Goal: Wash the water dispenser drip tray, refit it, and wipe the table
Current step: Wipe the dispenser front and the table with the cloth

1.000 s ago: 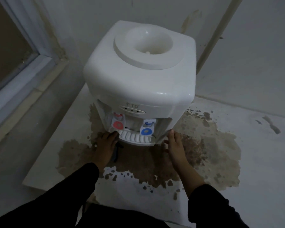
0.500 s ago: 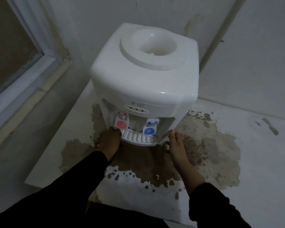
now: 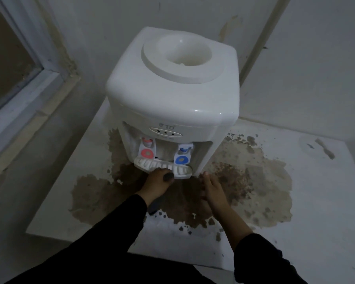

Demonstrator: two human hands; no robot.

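A white tabletop water dispenser point(image 3: 172, 95) stands on a white table point(image 3: 316, 201), with a red tap point(image 3: 147, 151) and a blue tap point(image 3: 182, 157). Its white slotted drip tray point(image 3: 164, 166) sticks out at the base. My left hand point(image 3: 157, 183) grips the tray's front edge, thumb on top. My right hand point(image 3: 212, 189) lies flat on the table just right of the tray, fingers apart, holding nothing.
A large brown stain point(image 3: 244, 181) spreads over the table around and in front of the dispenser. A window frame point(image 3: 29, 85) runs along the left wall. Walls close in behind the dispenser. The table's near edge point(image 3: 80, 236) drops off at bottom left.
My left hand has shifted from the tray's left end to its front middle and taken hold of it. My right hand has pulled back slightly from the dispenser's base.
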